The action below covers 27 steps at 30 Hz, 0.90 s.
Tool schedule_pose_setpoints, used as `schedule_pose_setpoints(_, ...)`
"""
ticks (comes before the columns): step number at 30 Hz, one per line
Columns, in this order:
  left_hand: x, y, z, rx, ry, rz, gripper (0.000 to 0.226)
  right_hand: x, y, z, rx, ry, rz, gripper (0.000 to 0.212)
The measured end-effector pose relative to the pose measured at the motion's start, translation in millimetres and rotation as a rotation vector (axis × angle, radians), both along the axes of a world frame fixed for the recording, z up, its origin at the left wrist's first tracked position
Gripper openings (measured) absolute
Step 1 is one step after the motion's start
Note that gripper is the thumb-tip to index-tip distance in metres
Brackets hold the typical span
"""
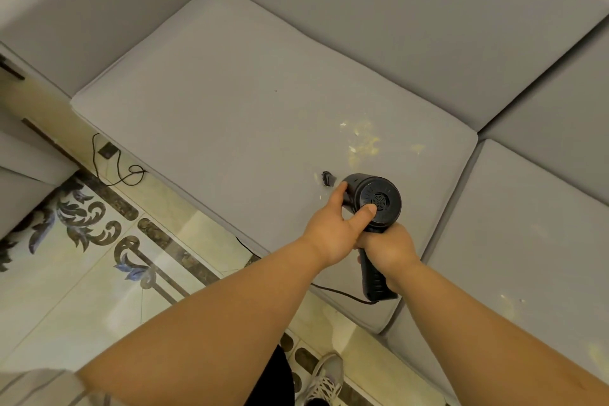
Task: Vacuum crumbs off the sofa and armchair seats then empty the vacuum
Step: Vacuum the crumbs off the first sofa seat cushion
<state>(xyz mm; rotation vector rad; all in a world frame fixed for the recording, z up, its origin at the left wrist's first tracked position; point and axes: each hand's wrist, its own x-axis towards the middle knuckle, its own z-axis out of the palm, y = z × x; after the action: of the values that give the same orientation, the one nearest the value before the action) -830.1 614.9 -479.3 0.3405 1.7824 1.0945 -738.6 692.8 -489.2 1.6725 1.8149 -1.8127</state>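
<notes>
Grey fabric sofa (329,26) fills most of the view, w/ patterned floor tiles (99,257) along the lower left. Wide seat cushion (230,102) sits in the corner section; a second cushion (527,241) lies just beside it on the right. Yellowish crumbs (362,138) are scattered on the wide cushion near its right edge; a few more specks show on the right cushion. Black handheld vacuum (379,198) is over the wide cushion's front right area, nozzle (328,176) down at the fabric, just short of the crumbs. Right hand (389,250) is wrapped around the vacuum's handle. Left hand (339,224) cups the motor body, fingers curled over its side, thumb pressed on the rear vent. Power cord (339,293) trails from the handle's end. Another loop of black cable (122,171) lies on the floor by the sofa. One sneaker (323,379) shows at bottom.
</notes>
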Motion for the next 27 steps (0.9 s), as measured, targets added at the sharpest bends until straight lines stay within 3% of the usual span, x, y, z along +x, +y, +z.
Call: schedule_pose_setpoints(27,47.1,-24.1,-5.0,-0.011,-0.013,-0.002,0.080,49.5,-15.4,-5.2,-0.017,-0.066,0.061,0.023)
